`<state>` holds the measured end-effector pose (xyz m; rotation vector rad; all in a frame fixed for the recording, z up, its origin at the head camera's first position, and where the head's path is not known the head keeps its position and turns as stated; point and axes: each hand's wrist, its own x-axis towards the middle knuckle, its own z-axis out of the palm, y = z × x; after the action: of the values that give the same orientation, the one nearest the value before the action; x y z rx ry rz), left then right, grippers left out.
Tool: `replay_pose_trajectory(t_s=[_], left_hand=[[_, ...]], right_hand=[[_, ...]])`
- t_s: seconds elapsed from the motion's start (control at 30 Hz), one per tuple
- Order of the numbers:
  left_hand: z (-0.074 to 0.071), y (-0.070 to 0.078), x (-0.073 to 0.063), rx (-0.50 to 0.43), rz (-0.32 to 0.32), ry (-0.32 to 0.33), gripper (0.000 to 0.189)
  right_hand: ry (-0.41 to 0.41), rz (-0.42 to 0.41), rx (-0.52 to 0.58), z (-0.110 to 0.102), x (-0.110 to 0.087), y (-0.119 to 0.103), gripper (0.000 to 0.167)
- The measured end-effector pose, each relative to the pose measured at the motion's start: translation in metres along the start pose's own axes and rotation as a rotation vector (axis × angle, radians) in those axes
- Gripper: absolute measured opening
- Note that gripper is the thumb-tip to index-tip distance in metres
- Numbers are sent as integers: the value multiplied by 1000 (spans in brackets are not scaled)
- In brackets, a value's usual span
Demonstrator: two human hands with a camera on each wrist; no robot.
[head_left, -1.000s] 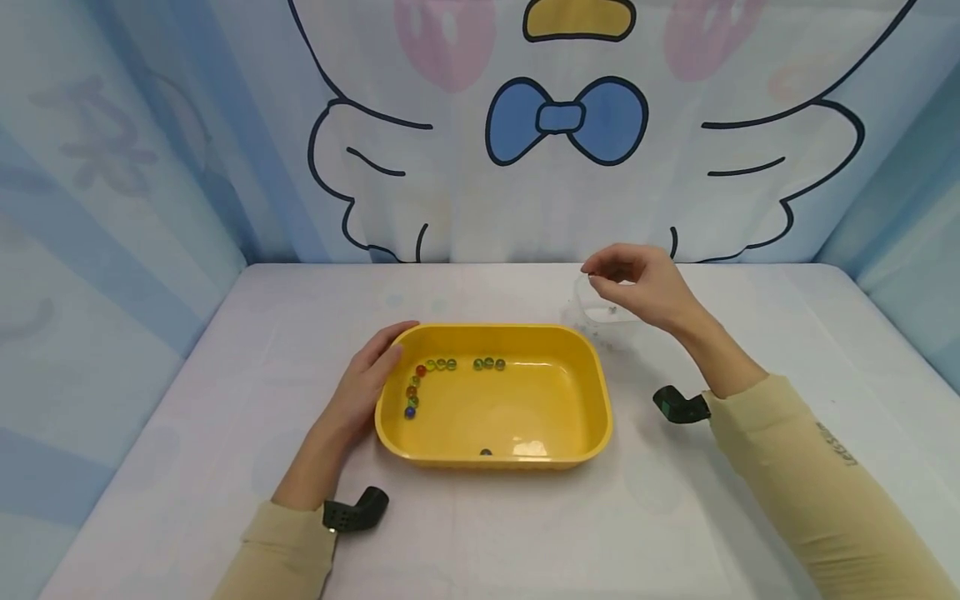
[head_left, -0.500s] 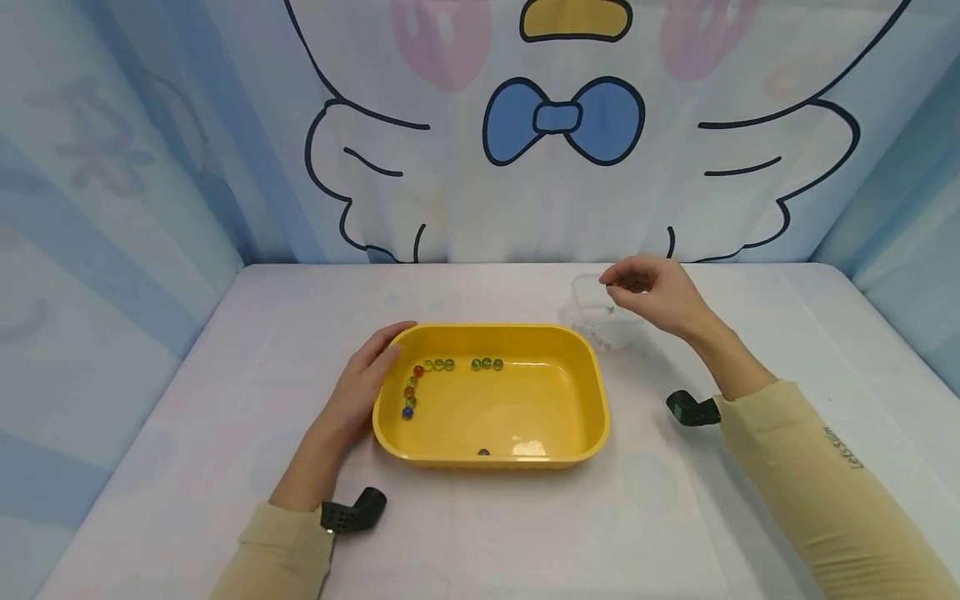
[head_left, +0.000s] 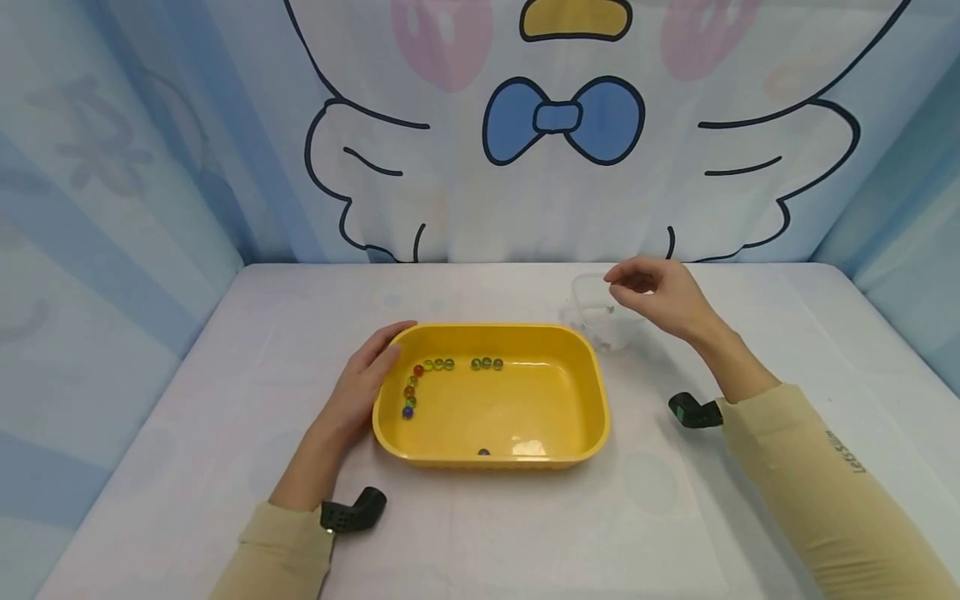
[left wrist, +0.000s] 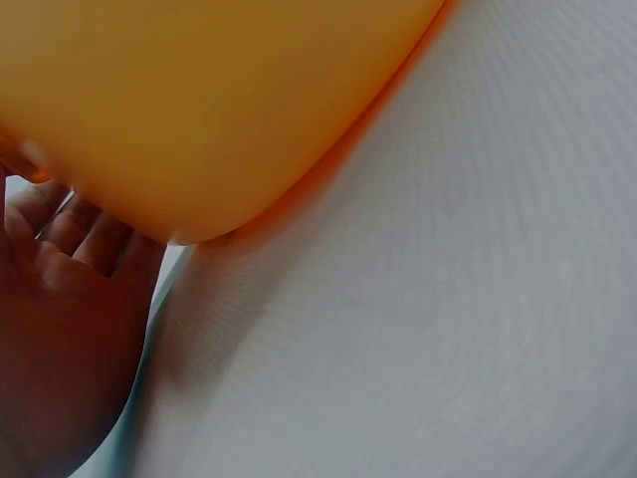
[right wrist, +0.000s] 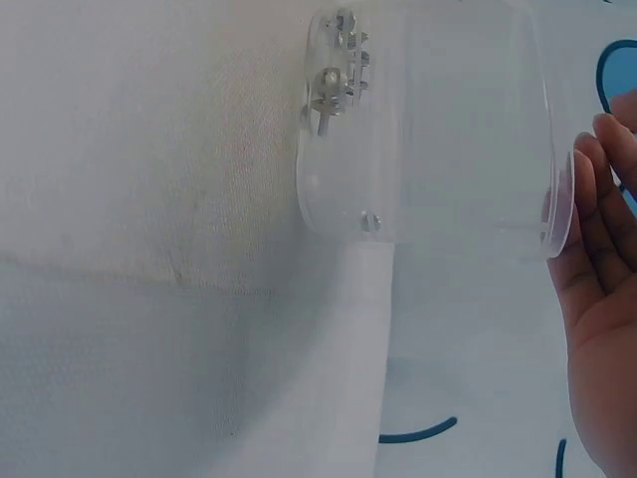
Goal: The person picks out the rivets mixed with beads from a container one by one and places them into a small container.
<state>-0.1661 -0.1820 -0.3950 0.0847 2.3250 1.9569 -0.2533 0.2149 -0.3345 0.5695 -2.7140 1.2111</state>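
My left hand (head_left: 362,385) grips the left rim of a yellow plastic tray (head_left: 600,408), thumb over the edge and fingers against the outer wall (left wrist: 199,119). Inside the tray, several green, red and blue marbles (head_left: 411,392) curve along the left and back walls. Three green marbles (head_left: 487,364) stand apart at the back, and a dark one (head_left: 484,452) lies at the front. My right hand (head_left: 660,296) hovers over a clear plastic container (right wrist: 468,129), fingers bent at its rim. I cannot tell whether anything is between its fingertips. Small shiny pieces (right wrist: 333,90) lie at the container's bottom.
A white cloth covers the table (head_left: 480,533). Behind it hangs a curtain (head_left: 562,200) with a cartoon print, and another (head_left: 112,208) hangs at the left. Dark cameras are strapped to both wrists.
My right hand has shifted a little right and toward me over the clear container, then nearly stopped. My left hand, the tray and its marbles stay as they were.
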Motion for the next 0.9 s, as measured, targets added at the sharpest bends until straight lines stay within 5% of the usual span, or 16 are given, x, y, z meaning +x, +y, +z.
replay_pose_trajectory(t_s=[0.47,0.9], left_hand=[[0,0,1,-5,9,-11,43],[-5,1,0,24,-13,2,44]], right_hand=[[13,-25,28,-2,-2,-4,25],[38,-131,93,-4,-2,-18,24]])
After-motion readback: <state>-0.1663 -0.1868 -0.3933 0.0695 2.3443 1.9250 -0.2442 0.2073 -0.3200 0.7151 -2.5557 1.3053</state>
